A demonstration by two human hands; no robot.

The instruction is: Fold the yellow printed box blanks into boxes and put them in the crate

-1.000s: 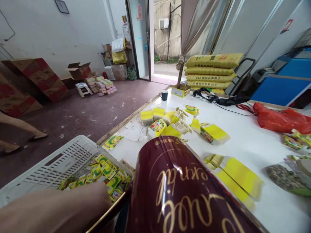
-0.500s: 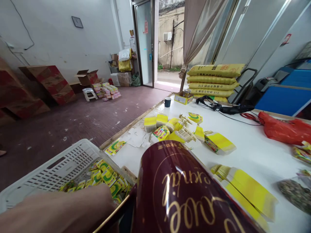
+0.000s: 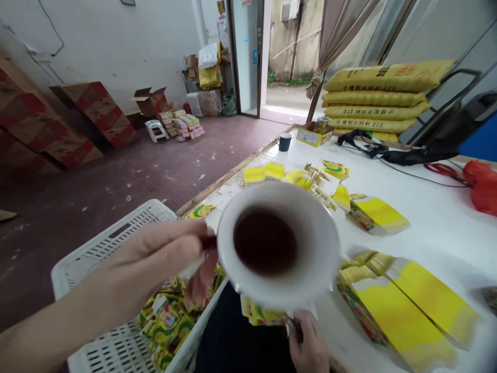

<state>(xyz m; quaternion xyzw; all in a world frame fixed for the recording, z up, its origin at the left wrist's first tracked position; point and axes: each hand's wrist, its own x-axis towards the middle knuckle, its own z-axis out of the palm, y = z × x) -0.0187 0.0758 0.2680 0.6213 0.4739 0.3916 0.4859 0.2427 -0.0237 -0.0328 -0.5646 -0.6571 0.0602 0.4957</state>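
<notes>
My left hand is closed on the handle of a mug, white inside, with dark liquid in it. The mug hangs in the middle of the view, slightly blurred and tilted towards me. Below it, partly hidden by the mug, my right hand pinches yellow-green printed packaging above my dark-clothed lap. Beneath my left arm stands a white plastic basket holding many small yellow-green packets.
On the white table lie stacks of yellow printed cartons, another carton stack and a dark cup. Yellow sacks are piled behind it. A red bag lies at the right, cardboard boxes by the left wall.
The mug has gone from tipped up close to the camera, maroon outside showing, to lower and farther away, its inside visible. My right hand with the packaging has come into view.
</notes>
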